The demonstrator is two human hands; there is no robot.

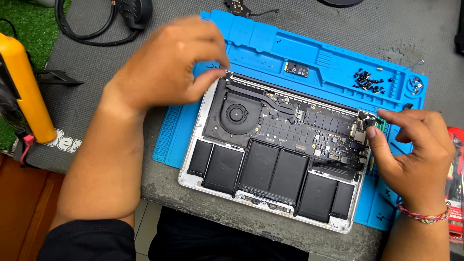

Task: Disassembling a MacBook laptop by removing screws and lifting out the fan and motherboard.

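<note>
An opened silver laptop (193, 164) lies bottom up on a blue repair mat (338, 63). Its black battery cells (273, 171), round fan (235, 113) and dark logic board (309, 130) are exposed. My left hand (169, 63) hovers over the laptop's upper left corner, blurred, fingers curled with the thumb near the hinge edge; nothing is visibly held. My right hand (411, 150) rests at the laptop's right edge, thumb and forefinger pinching a small black component (367, 120) at the board's right end.
A small circuit card (296, 67) and a pile of tiny black screws (369, 81) lie in the mat's upper trays. A yellow meter (26, 82) stands at left, black cables (87, 29) at top left, a red package (455, 183) at the right edge.
</note>
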